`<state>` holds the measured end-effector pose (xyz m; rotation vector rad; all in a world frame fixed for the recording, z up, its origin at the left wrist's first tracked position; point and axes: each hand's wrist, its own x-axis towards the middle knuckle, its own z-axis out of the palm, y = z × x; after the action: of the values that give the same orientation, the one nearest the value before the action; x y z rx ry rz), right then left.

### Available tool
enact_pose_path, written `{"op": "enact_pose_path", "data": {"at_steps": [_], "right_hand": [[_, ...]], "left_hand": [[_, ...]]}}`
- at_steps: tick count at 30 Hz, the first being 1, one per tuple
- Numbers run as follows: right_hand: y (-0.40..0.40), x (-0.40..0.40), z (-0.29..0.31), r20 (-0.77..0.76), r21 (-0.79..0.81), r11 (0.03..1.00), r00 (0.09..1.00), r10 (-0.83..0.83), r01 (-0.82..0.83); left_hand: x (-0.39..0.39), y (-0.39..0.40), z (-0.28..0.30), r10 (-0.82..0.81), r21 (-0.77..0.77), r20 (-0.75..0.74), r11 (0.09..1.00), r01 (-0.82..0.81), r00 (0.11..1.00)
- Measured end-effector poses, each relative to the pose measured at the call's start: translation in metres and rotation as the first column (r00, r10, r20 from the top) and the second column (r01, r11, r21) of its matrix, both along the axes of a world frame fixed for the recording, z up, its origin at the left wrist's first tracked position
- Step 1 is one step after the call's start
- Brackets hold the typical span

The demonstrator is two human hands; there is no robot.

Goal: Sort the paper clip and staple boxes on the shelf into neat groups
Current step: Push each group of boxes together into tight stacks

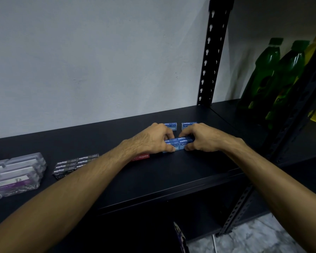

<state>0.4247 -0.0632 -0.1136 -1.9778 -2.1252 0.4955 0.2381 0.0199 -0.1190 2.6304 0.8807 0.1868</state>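
Gripping a small cluster of blue cardboard staple boxes (179, 143) from both ends, the left hand (151, 138) and right hand (202, 136) are curling their fingers and thumbs around it on the black metal shelf (171, 170). The cluster is sitting between the two sets of fingertips, touching both. Nearer, at the left, clear plastic paper clip boxes (16, 172) and a group of black staple boxes (75, 162) are lying apart. A red staple box (141, 157) is showing under the left wrist. Beyond the knuckles, two more blue staple boxes (188, 125) are resting near the grey wall (98, 61). Green plastic bottles (274, 73) are standing far right.
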Motion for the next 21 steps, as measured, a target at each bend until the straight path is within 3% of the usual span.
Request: {"op": "enact_pose_path", "data": {"at_steps": [5, 9, 13, 16, 21], "right_hand": [[0.0, 0.001, 0.0, -0.008, -0.009, 0.999, 0.999, -0.035, 0.035], [-0.003, 0.01, 0.005, -0.069, 0.005, 0.996, 0.993, -0.094, 0.094], [0.003, 0.018, 0.008, -0.136, 0.18, 0.967, 0.978, -0.157, 0.181], [0.02, 0.025, 0.001, -0.009, 0.311, 0.926, 0.975, -0.222, 0.213], [0.038, 0.03, -0.002, 0.11, 0.217, 0.953, 0.964, -0.241, 0.213]], "left_hand": [[-0.002, -0.001, 0.003, 0.017, 0.007, 0.017, 1.0, -0.017, 1.0], [-0.005, 0.005, 0.013, 0.084, 0.036, 0.123, 0.995, -0.089, 0.989], [0.0, 0.025, 0.019, 0.145, 0.052, 0.195, 0.986, -0.158, 0.97], [0.011, 0.039, 0.014, 0.156, 0.038, 0.137, 0.986, -0.163, 0.978], [0.026, 0.05, 0.003, 0.129, 0.013, 0.065, 0.991, -0.13, 0.99]]}}
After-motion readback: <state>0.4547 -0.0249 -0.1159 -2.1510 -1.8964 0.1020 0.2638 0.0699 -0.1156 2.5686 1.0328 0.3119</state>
